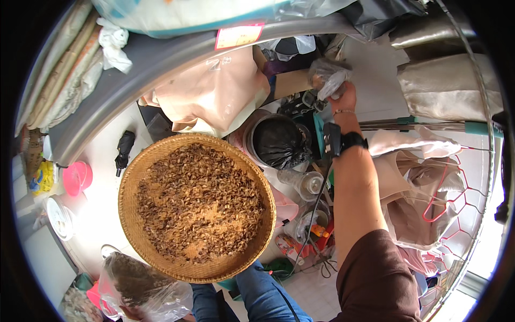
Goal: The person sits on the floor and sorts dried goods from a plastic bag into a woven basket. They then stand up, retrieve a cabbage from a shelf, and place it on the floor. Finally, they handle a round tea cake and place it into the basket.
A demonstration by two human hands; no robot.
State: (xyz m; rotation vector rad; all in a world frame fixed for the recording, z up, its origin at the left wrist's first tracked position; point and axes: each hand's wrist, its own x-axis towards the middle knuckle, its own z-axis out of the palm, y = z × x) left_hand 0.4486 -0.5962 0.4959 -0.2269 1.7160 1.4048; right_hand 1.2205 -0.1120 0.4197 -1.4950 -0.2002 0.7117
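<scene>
My right hand (344,98) reaches far forward and grips a crumpled clear plastic bag (330,78) with something brownish in it. At the lower left, my left hand (132,313) holds a larger clear plastic bag (139,281) filled with dark brown dried material; the plastic covers part of this hand. Between the two hands is a round woven bamboo tray (125,201). Dried brown flakes or husks (193,193) are spread over it, with the weave showing through in patches. What supports the tray is hidden beneath it.
Ahead stands a bin with a black plastic liner (277,139), beside a pink-beige fabric bag (209,88). Clear plastic jars (303,183) lie right of the tray. Clothes on red hangers (436,209) hang at the right. A folded black umbrella (125,149) and pink bucket (77,178) are left.
</scene>
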